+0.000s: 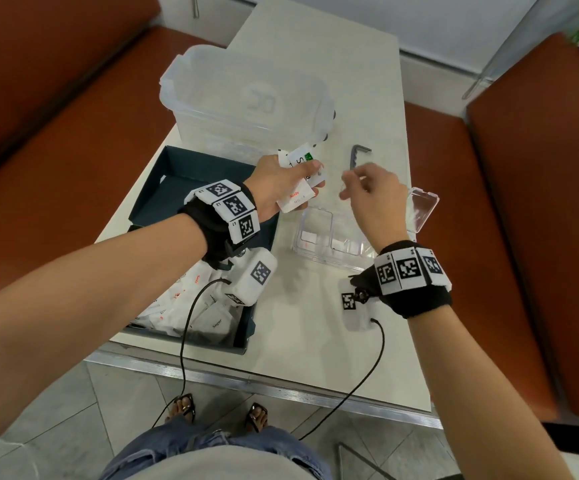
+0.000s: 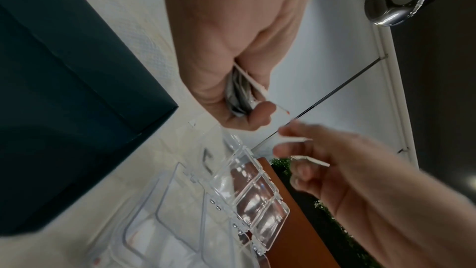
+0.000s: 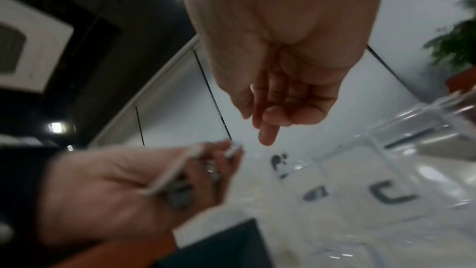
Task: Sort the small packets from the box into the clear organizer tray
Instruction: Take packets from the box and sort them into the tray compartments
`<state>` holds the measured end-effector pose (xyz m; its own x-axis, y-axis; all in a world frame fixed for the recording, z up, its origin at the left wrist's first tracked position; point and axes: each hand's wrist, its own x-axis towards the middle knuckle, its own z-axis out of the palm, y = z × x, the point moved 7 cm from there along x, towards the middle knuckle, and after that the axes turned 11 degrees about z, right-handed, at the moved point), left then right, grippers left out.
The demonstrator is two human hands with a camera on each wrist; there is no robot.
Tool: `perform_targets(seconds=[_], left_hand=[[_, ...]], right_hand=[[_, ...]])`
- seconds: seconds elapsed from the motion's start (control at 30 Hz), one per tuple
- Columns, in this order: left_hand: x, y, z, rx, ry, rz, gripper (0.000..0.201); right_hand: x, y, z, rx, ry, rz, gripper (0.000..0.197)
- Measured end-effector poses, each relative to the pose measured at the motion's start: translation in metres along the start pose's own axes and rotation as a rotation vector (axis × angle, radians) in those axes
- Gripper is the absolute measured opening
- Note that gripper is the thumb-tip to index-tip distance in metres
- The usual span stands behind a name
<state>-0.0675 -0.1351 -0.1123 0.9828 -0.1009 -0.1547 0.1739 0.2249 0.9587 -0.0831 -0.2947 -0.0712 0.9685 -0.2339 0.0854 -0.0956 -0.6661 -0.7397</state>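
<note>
"Salt" in red on a packet (image 1: pixel 293 199) in the left hand (image 1: pixel 276 183) — "Sugar" on a packet (image 1: pixel 217 322) in the box (image 1: pixel 191 168).

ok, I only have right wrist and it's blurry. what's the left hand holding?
Observer: In the head view the left hand grips several white packets; one reads Salt in red.
Operator: any left in the box?
Observer: Yes. The dark box has a pile at the end nearest the person, including a Sugar packet.
Operator: anything in the tray yet?
Observer: The clear organizer tray already has white sachets in its near compartments.
</note>
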Motion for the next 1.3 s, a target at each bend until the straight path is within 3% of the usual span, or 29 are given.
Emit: perform_targets(seconds=[0.13,0.23,0.4,0.53,0.73,0.83,0.93,1.1,1.3], left_hand=[[0.0,0.003,0.009,-0.046,0.032,0.02,0.021],[-0.001,0.005,0.012,-0.082,0.082,0.024,0.029],[-0.004,0.005,0.015,-0.071,0.104,0.015,0.018],[-0.006,0.005,0.008,-0.14,0.149,-0.004,0.019],[-0.009,0.009,-0.002,-0.208,0.176,0.024,0.009],[-0.012,0.01,-0.002,-0.216,0.187,0.03,0.012],[-0.012,0.011,-0.005,-0.214,0.187,0.03,0.019],[-0.007,0.013,-0.013,-0.182,0.151,0.026,0.029],[0.003,0.016,-0.023,-0.168,0.087,0.028,0.022]], right_hand=[[-0.022,-0.024,0.015,0.15,-0.147,0.091,0.03],[-0.027,-0.023,0.018,0.221,-0.19,0.131,0.023],[-0.02,-0.014,0.008,0.435,-0.293,0.221,0.009],[0.0,-0.003,-0.009,0.45,-0.277,0.245,0.004],[0.026,0.018,0.015,-0.104,-0.254,0.082,0.015],[0.028,0.026,0.052,-0.364,-0.33,0.038,0.018],[0.028,0.032,0.074,-0.61,-0.309,0.04,0.021],[0.024,0.044,0.099,-0.891,-0.339,-0.01,0.021],[0.023,0.054,0.108,-1.031,-0.351,-0.033,0.02]])
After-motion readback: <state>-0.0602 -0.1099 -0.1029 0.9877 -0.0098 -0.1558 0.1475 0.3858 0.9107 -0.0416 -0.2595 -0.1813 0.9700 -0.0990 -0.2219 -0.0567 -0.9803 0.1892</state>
